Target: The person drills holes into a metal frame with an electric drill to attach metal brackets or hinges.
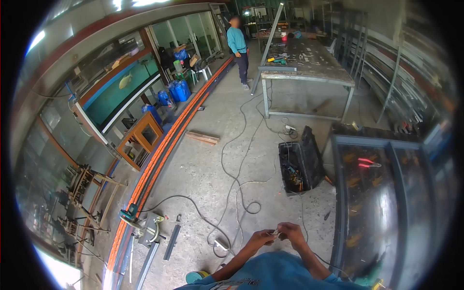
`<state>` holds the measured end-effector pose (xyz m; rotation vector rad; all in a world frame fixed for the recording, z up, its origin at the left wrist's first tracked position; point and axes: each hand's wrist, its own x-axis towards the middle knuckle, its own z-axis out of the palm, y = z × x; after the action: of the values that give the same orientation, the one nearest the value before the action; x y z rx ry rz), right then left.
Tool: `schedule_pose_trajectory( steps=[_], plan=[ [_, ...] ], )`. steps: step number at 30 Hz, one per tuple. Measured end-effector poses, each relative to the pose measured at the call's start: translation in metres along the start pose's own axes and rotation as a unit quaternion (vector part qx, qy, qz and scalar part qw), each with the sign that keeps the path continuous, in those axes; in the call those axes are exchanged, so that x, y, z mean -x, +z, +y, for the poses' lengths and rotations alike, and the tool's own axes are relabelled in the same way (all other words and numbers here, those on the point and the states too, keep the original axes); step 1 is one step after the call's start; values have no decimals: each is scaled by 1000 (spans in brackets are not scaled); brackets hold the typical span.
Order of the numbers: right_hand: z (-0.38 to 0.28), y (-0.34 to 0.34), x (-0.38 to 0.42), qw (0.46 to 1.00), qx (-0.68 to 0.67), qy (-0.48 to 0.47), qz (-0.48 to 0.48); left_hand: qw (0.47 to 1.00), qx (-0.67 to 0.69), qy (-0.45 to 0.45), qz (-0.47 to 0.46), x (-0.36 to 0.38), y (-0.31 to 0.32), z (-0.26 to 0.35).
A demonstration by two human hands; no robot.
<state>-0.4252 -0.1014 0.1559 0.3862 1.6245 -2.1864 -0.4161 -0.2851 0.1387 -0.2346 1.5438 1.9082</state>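
My left hand (pixel 262 238) and my right hand (pixel 292 232) meet in front of my blue shirt, low in the view. Both are closed, fingertips pinched together around a small pale thing (pixel 276 233) that is too small to name. To the right of my hands is a dark table with a grey metal frame (pixel 340 203). On it lie red-handled pliers (pixel 369 163). A black toolbox (pixel 291 166) stands beyond my hands on the concrete floor, its lid raised and tools inside.
Cables (pixel 237 180) snake across the floor to a white power strip (pixel 221 245). A mitre saw (pixel 151 227) and a dark metal bar (pixel 172 241) lie at left, beside long orange rails (pixel 159 171). A person (pixel 236 41) stands near a large worktable (pixel 309 76) at the back.
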Motion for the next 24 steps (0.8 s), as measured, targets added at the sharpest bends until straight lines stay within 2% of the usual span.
schedule_pose_trajectory(
  steps=[5,7,10,12,16,18,19,21,23,24],
  plan=[
    [3,-5,1,1000,17,-3,4,1000,-1,4,-7,0,5,0],
    [3,-6,1,1000,14,-2,1,999,-16,-29,-10,-1,5,1],
    [5,-4,4,1000,28,10,12,1000,-4,-9,0,1,2,-2],
    [11,0,3,963,229,-119,82,1000,3,-1,23,1,-4,-9],
    [-37,15,30,962,211,-172,28,997,11,-5,71,12,-25,-15],
    [-82,31,62,965,100,-81,-228,997,18,1,70,18,-36,-22],
    [-99,42,76,949,95,-75,-292,997,24,9,68,19,-42,-24],
    [-126,77,104,874,-8,-199,-443,997,23,6,68,21,-53,-28],
    [-159,109,120,771,46,-228,-592,996,33,-3,79,27,-59,-29],
    [-168,128,126,773,45,-229,-591,996,31,-5,78,32,-61,-29]
  ],
)
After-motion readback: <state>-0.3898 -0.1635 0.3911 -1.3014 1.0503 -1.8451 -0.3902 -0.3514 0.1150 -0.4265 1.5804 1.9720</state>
